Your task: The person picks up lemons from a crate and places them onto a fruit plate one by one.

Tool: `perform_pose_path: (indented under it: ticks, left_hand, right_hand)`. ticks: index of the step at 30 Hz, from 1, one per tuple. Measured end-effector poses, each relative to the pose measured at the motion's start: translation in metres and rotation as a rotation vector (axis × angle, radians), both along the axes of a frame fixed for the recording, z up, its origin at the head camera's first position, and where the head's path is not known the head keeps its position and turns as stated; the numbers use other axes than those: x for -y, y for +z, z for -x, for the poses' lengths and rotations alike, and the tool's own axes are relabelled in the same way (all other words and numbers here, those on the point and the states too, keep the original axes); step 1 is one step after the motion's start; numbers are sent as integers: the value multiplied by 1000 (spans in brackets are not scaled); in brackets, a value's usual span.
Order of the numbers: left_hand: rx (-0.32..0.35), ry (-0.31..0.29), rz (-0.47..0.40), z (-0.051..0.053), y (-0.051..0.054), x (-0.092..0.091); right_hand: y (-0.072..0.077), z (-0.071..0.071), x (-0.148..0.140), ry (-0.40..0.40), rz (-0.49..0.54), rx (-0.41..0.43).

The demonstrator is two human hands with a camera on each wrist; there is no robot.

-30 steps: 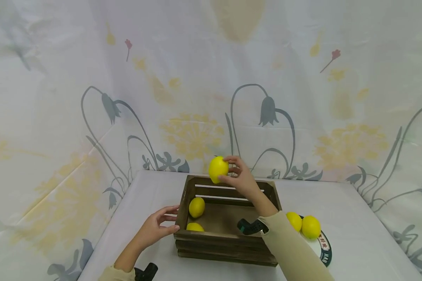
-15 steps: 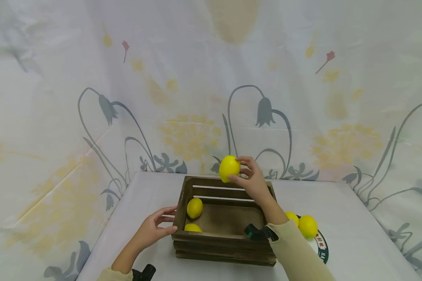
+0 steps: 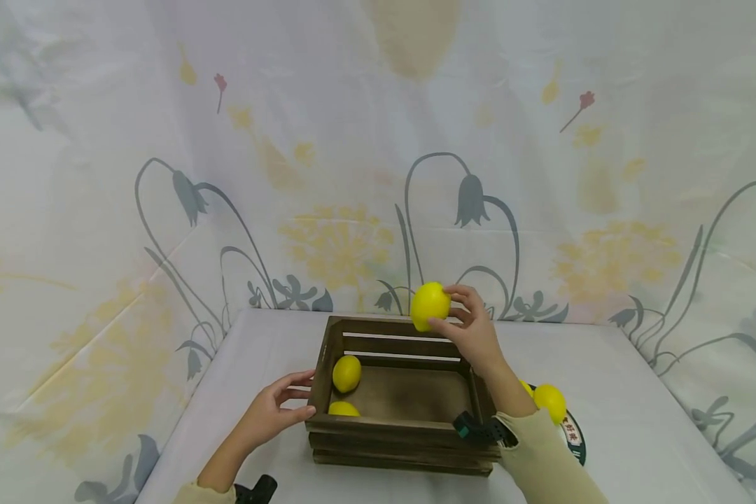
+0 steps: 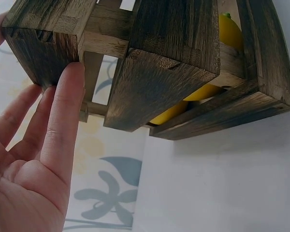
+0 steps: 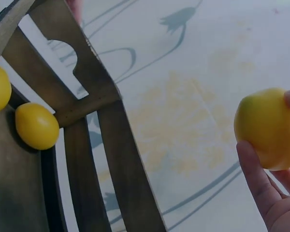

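Five oval yellow lemons (image 3: pixel 430 306): one in the right grip (image 3: pixel 475 336), two below it, leftward, in one brown slatted wooden crate (image 3: pixel 403 448), two at its lower right on one round dark-rimmed plate (image 3: pixel 575 435).

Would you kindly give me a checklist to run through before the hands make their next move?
1. Right hand grips the held lemon: ok.
2. Held lemon is apart from the crate: ok.
3. Left hand touches the crate's left end: ok.
4. Crate stands upright: ok.
5. Crate floor shows beside the lemons inside: ok.
6. Full lemon count on the plate: cannot tell; right sleeve covers part.
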State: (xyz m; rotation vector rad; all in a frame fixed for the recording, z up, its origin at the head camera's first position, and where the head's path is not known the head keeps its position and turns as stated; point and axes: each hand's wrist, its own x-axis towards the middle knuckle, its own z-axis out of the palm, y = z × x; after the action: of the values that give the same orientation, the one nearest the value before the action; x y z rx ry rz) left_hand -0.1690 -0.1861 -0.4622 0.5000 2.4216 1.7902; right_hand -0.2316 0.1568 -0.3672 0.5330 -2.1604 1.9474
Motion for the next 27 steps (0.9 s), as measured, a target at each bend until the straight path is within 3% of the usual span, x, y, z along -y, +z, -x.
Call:
perform_pose_path:
  ticks: [18,27]
  left_hand:
    - [-10,4,0,0,3,-1]
    - [-15,-7,-8,-3,4,-3]
  right_hand:
    - [-1,-22,-20,-47,98,5]
    - [-7,-34,-29,-112,76,8]
